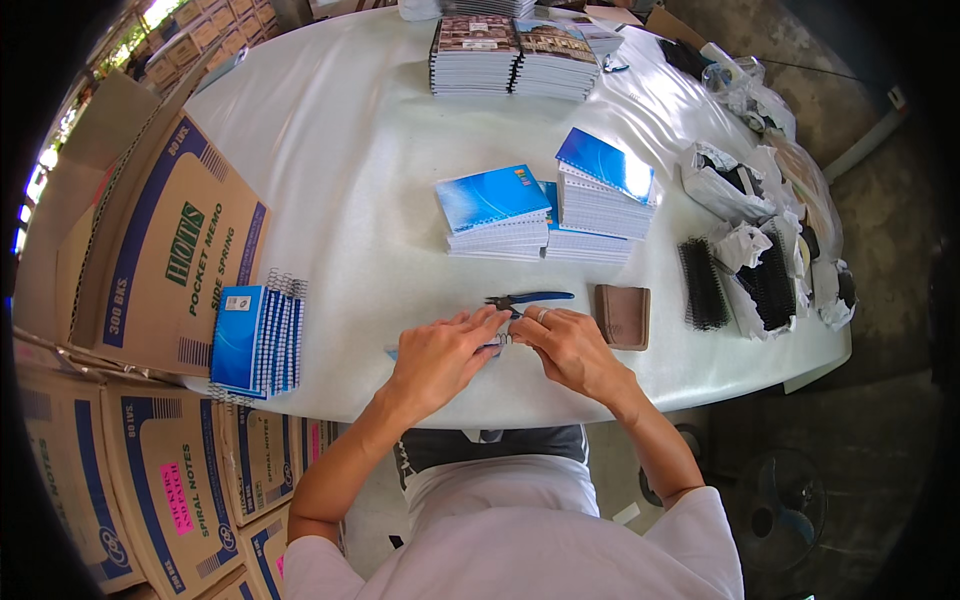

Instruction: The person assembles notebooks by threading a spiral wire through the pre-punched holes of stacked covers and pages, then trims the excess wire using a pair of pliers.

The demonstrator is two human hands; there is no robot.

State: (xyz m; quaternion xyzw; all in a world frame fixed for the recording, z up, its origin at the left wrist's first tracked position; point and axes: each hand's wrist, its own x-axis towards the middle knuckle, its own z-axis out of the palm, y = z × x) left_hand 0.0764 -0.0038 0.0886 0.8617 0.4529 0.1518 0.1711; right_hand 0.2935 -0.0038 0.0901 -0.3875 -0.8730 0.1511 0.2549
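Note:
My left hand grips a small blue notebook, mostly hidden beneath it. At the notebook's right edge a dark spiral wire shows its loops between my hands. My right hand, a ring on one finger, has its fingers closed at that wire; the fingertips are partly hidden. Just beyond my hands lie cutting pliers with dark blue handles. To the right of my right hand sits a brown open tray.
Stacks of blue-covered notebooks stand ahead, with thicker spiral books behind. Finished-looking spiral notebooks lean by a cardboard box at left. Black wire coils and wrapped bundles lie right. More boxes are below left.

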